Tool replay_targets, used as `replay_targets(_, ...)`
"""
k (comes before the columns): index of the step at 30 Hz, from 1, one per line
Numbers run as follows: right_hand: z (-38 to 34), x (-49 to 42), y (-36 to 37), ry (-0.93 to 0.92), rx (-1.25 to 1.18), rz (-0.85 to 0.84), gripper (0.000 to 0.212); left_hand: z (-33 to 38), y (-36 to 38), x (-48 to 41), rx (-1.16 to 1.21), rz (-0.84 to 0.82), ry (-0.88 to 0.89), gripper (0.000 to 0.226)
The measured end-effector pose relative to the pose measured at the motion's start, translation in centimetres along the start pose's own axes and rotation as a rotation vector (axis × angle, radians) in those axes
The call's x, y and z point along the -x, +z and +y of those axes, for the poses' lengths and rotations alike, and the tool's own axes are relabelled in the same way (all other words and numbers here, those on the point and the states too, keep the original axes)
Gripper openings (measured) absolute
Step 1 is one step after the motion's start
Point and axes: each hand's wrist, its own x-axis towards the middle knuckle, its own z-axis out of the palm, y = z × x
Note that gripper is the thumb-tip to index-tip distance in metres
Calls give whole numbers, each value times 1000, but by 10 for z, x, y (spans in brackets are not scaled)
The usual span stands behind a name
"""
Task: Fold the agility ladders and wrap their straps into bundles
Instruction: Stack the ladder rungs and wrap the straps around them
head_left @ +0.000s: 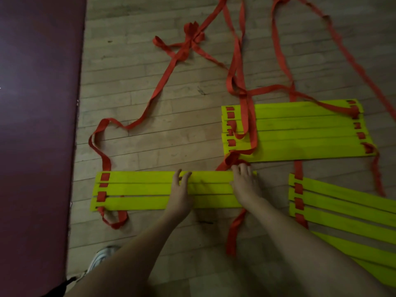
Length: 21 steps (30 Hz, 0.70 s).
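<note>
- Wooden floor (150, 82): carries all the ladder material. A maroon mat (38, 125) covers its left side.
- Far rung stack (300, 133): yellow flat rungs gathered side by side, upper right, with strap loops lying across them.
- Right rung group (342, 211): fanned out, not yet squared, at the right edge.
- Near rung stack (139, 189): directly in front of me, rungs laid close and parallel.
- Red straps (167, 76): loose webbing trailing over the floor, with one knotted tangle (191, 31) beyond.
- Left hand (181, 189): lies flat on the middle of the near stack, fingers straight, pressing down.
- Right hand (246, 183): on the stack's right end, fingertips at a bunched strap. I cannot tell whether it pinches the webbing.
- Shoe (100, 258): at the mat edge.
- Handling, in my judgement: the rungs look light, thin, stiff and slick, so they may slide apart. I would clamp the stack mid-length. The webbing is limp and snags, so I would take it close to the rung slots.
</note>
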Motion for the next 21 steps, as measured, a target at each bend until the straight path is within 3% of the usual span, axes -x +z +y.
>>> replay_targets(2,0,4,2,-36,-6,51,42,1,0,-2,57,29,29,65)
replay_targets(5,-8,19,15,-334,17,-111,57,-1,0,0,138,250,-111,56)
replay_targets(8,-23,27,24,-338,33,-129,62,2,2,6,335,481,-573,50)
replay_targets(10,-30,28,27,-358,84,-131,52,4,3,9,498,534,-945,52)
replay_targets(12,-34,29,27,-361,86,-145,44,2,4,10,614,529,-1130,55)
replay_targets(18,-41,32,24,-195,76,-218,33,-7,6,0,1175,561,-1114,58)
replay_targets(21,-43,40,26,-204,87,-218,29,-4,8,-3,1206,512,-1087,40)
